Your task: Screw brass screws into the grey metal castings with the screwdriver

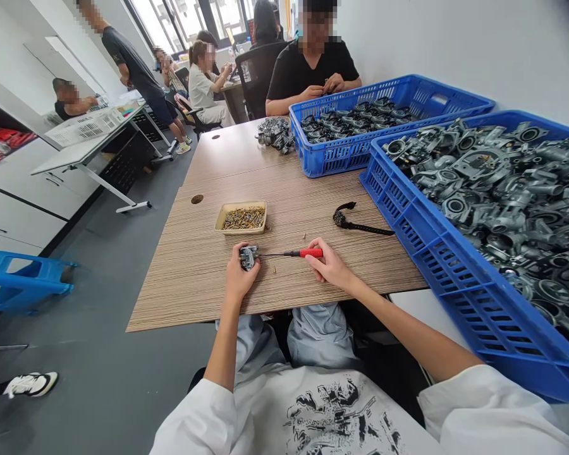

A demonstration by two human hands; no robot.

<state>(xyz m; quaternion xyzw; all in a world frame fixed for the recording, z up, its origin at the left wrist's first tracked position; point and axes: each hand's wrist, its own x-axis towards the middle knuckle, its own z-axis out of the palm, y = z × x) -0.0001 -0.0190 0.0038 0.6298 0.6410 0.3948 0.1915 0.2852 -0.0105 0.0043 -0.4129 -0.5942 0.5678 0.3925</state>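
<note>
My left hand [241, 275] is closed around a small grey metal carburetor body [249, 256], held just above the tabletop. In my right hand [330, 266] is a screwdriver [310, 253] with a red handle, gripped by the fingers. Its thin shaft points left and its tip meets the side of the carburetor body; the exact contact spot is too small to make out. Two loose brass screws lie on the table, one screw [274, 269] below the shaft and another screw [304, 236] above the handle. Behind my left hand stands a cream tray [217, 221] full of small brass parts.
A black wristwatch [340, 218] lies on the wooden table [171, 278]. To the right, a large blue crate [408, 253] holds many metal castings; another blue crate [308, 163] stands behind it. Loose castings [275, 134] form a pile near a co-worker [313, 69] seated opposite.
</note>
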